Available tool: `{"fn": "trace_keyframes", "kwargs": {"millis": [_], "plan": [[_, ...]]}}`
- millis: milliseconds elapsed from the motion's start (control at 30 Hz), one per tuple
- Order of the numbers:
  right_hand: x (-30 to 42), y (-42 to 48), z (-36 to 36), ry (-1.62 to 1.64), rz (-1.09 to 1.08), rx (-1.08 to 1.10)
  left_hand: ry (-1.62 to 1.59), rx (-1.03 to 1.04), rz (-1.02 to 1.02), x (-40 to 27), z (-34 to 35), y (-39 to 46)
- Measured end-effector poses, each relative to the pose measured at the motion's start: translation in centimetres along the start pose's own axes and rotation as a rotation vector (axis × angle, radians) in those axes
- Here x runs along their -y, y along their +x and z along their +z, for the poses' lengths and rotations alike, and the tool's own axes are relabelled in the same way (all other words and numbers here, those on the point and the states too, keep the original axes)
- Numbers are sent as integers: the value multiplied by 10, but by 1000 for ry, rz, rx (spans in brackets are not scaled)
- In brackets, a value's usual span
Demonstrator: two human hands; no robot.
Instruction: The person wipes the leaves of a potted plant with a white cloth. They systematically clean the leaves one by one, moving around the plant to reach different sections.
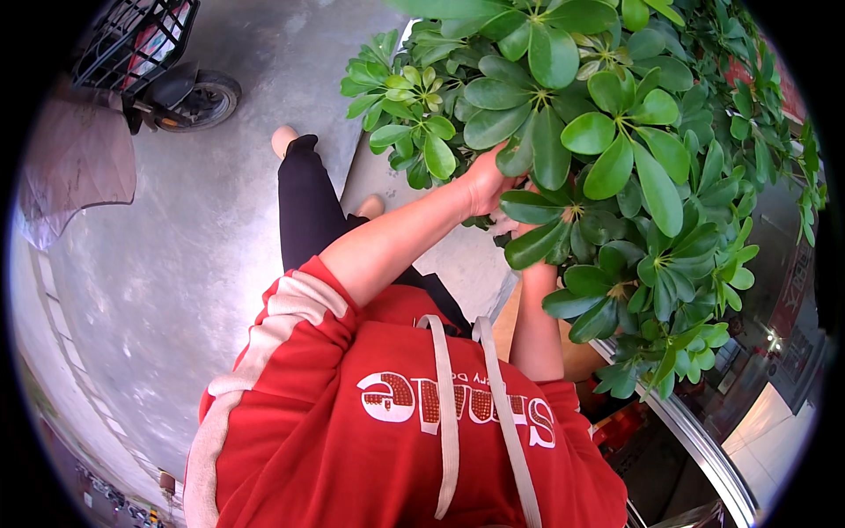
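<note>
A leafy green umbrella plant (schefflera) (541, 99) fills the upper right, its broad glossy leaflets spreading over both hands. My left hand (490, 181) reaches in among the leaves from the left, its fingers mostly hidden beneath them. Below and beside it, my right hand (523, 228) is largely covered by foliage; only a little of it shows above the forearm. A small pale, whitish thing (503, 223) shows between the hands, too covered to identify. Whether either hand grips a stem, a leaf or the pale thing cannot be seen.
Upper left, a parked two-wheeler with a black wire basket (135, 49) and front wheel (204, 102) stands on the grey concrete floor (178, 198). A quilted cover (82, 155) hangs from it. A metal door track or frame edge (700, 442) curves along the lower right.
</note>
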State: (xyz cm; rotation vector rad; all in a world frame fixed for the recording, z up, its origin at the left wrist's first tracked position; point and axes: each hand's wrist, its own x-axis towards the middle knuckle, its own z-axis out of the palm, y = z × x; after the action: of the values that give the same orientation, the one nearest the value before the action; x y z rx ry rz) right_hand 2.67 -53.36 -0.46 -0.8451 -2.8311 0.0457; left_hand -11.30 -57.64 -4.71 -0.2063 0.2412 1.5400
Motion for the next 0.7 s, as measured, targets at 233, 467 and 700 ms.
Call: {"fn": "trace_keyframes", "kwargs": {"millis": [233, 467, 700], "plan": [[10, 10, 13, 4, 113, 39, 118, -17, 46, 6, 2, -1], [25, 37, -44, 298, 155, 368, 169, 41, 88, 5, -9, 2], [2, 27, -66, 501, 254, -24, 27, 169, 37, 5, -14, 11]]}}
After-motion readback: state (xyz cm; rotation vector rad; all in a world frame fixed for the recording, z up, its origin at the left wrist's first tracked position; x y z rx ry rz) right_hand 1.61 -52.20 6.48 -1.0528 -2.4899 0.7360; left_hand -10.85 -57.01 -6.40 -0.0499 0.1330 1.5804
